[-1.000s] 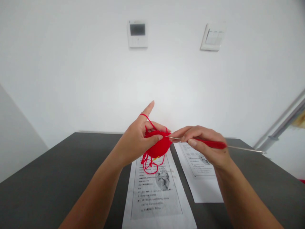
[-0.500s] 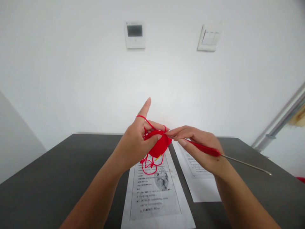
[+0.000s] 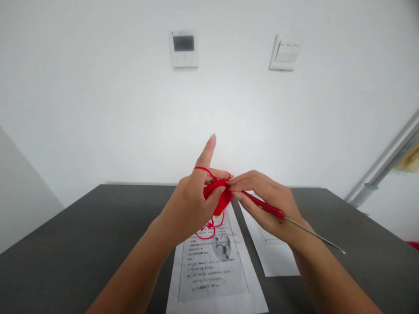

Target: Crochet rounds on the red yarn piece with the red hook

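My left hand (image 3: pixel 193 196) pinches a red crochet piece (image 3: pixel 224 201) between thumb and fingers, its index finger pointing up. Red yarn (image 3: pixel 203 168) wraps around the base of that finger and runs down to the work. In my right hand (image 3: pixel 271 200) is a crochet hook (image 3: pixel 270 208) with a red handle; its front tip is hidden at the edge of the piece, where the fingertips of both hands meet. The hook's rear metal shaft sticks out past my right wrist. Below the piece hang loose loops of red yarn (image 3: pixel 206 238) and a small yellow bit.
On the dark table (image 3: pixel 131 218) lie a printed sheet (image 3: pixel 212 279) with a round picture and a second sheet (image 3: pixel 281 261) to its right. The white wall behind carries a panel with a screen (image 3: pixel 183 49) and a switch (image 3: pixel 284 53). A grey pipe (image 3: pixel 369 187) stands at right.
The hook's rear end has swung left and down as my right hand shifted left. My left hand has moved slightly right, turning the crochet piece so less of it shows.
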`<action>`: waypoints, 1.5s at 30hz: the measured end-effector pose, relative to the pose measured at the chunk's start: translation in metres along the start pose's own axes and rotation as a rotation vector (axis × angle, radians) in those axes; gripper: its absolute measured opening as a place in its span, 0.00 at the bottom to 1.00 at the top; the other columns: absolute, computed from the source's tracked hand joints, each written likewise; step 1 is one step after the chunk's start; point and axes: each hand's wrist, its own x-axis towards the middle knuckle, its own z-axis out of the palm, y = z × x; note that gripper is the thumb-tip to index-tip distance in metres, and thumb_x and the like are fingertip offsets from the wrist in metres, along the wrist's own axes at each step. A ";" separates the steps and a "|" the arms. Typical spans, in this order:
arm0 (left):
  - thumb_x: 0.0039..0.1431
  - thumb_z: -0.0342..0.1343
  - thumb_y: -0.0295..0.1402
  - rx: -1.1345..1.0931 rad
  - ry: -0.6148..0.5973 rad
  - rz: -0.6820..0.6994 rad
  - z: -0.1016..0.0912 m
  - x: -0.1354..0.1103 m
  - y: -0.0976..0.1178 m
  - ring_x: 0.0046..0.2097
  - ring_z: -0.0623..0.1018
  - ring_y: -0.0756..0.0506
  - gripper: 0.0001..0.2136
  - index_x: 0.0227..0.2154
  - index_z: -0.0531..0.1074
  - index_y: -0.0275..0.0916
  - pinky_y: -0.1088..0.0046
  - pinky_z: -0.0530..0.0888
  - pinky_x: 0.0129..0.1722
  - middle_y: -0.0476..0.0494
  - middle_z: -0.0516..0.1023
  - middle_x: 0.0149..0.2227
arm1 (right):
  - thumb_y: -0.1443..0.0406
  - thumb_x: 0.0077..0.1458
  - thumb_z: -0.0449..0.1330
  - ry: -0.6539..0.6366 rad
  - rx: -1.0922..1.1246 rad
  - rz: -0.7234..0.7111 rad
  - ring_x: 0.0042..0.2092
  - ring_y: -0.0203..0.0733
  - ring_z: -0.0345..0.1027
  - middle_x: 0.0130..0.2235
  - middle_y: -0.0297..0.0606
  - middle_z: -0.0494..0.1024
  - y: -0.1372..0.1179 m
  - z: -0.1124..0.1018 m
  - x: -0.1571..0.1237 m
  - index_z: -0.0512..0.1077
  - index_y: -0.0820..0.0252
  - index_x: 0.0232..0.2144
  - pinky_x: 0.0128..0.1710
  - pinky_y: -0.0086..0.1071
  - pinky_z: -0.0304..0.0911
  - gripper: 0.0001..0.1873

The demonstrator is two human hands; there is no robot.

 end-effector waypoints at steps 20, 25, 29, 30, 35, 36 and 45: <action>0.61 0.52 0.31 0.170 0.093 -0.043 -0.005 0.001 -0.004 0.45 0.81 0.47 0.29 0.65 0.56 0.39 0.71 0.75 0.48 0.45 0.83 0.44 | 0.73 0.60 0.59 0.088 -0.195 -0.340 0.49 0.46 0.75 0.47 0.49 0.80 0.026 0.019 -0.008 0.71 0.62 0.50 0.45 0.39 0.76 0.15; 0.61 0.53 0.33 0.204 0.065 -0.105 -0.006 0.000 -0.002 0.39 0.81 0.47 0.32 0.67 0.51 0.40 0.72 0.75 0.40 0.45 0.83 0.42 | 0.73 0.60 0.59 0.109 -0.176 -0.315 0.48 0.44 0.76 0.46 0.47 0.80 0.022 0.018 -0.007 0.72 0.61 0.49 0.45 0.36 0.76 0.15; 0.61 0.54 0.35 0.175 0.044 -0.145 -0.006 0.000 0.000 0.36 0.81 0.47 0.34 0.68 0.49 0.41 0.72 0.75 0.34 0.46 0.84 0.39 | 0.74 0.58 0.60 0.132 -0.189 -0.338 0.49 0.45 0.76 0.46 0.49 0.80 0.021 0.018 -0.008 0.72 0.63 0.49 0.47 0.37 0.76 0.16; 0.61 0.53 0.35 0.165 0.050 -0.142 -0.006 0.000 0.000 0.34 0.80 0.47 0.34 0.68 0.49 0.41 0.72 0.74 0.33 0.46 0.84 0.39 | 0.74 0.58 0.60 0.142 -0.208 -0.341 0.49 0.46 0.76 0.46 0.50 0.80 0.021 0.018 -0.008 0.72 0.64 0.49 0.47 0.37 0.76 0.16; 0.61 0.52 0.33 0.188 0.077 -0.091 -0.002 0.000 0.000 0.32 0.79 0.47 0.34 0.68 0.46 0.40 0.72 0.74 0.33 0.47 0.83 0.37 | 0.73 0.59 0.59 0.179 -0.310 -0.317 0.49 0.49 0.76 0.46 0.53 0.79 0.023 0.022 -0.009 0.70 0.63 0.51 0.45 0.41 0.76 0.17; 0.61 0.52 0.32 0.197 0.080 -0.074 -0.001 0.000 -0.001 0.35 0.80 0.47 0.34 0.68 0.46 0.40 0.71 0.75 0.36 0.46 0.83 0.39 | 0.73 0.60 0.58 0.173 -0.318 -0.311 0.49 0.49 0.75 0.46 0.53 0.79 0.023 0.023 -0.010 0.70 0.62 0.51 0.45 0.42 0.76 0.17; 0.63 0.50 0.30 0.317 0.084 0.021 0.005 0.004 -0.009 0.50 0.79 0.43 0.26 0.64 0.57 0.39 0.65 0.74 0.52 0.41 0.81 0.47 | 0.74 0.61 0.56 0.019 -0.393 -0.295 0.45 0.47 0.76 0.44 0.55 0.79 0.012 0.017 -0.005 0.72 0.68 0.43 0.44 0.38 0.76 0.09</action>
